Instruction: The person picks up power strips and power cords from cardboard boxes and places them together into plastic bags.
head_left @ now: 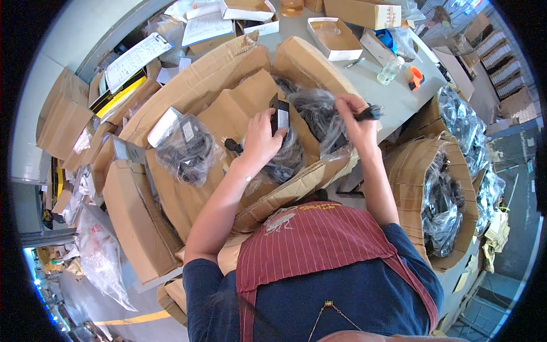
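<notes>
My left hand (pixel 264 138) is closed round a black power adapter (pixel 280 115) with a white label, above the big open cardboard box (pixel 188 77). To its right, my right hand (pixel 358 122) grips a black power plug (pixel 369 113), whose prongs point right. Just left of that hand is a clear plastic bag (pixel 317 111) of black cables, inside the box. Another bag of black cables (pixel 188 149) lies on the box's left, on brown cardboard. Beneath my left hand shows a further bagged black bundle (pixel 286 162), partly hidden by the hand. A loose black plug (pixel 232 145) is beside my left wrist.
Behind the box, a grey table (pixel 370 74) carries a shallow open carton (pixel 335 39), an orange tape dispenser (pixel 416 78) and a clear bottle (pixel 390 70). At right stands a carton (pixel 404 171) of bagged black cables. A clipboard (pixel 138 61) lies at left.
</notes>
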Motion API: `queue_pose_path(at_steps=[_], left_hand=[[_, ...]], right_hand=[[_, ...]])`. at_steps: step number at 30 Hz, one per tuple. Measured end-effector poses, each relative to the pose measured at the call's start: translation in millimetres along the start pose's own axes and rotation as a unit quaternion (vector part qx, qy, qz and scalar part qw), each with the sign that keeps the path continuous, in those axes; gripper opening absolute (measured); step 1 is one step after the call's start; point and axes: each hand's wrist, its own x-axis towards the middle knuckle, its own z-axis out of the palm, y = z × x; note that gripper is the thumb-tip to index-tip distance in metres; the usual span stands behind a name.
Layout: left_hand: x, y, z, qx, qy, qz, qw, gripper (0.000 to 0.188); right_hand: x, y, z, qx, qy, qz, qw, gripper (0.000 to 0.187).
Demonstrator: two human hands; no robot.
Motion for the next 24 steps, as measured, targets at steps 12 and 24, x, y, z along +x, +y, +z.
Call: queue_pose_path(at_steps=[12, 24], left_hand=[[9.6, 16.7, -11.4, -0.435, -0.042, -0.121, 0.891, 0.064], [12.1, 38.9, -42.5, -0.699, -0.036, -0.21, 0.683, 0.046]], right_hand=[[16.6, -34.5, -33.9, 0.651, 0.024, 0.191, 0.734, 0.022], [2.5, -65.4, -12.9, 0.673, -0.085, 0.214, 0.702, 0.038]])
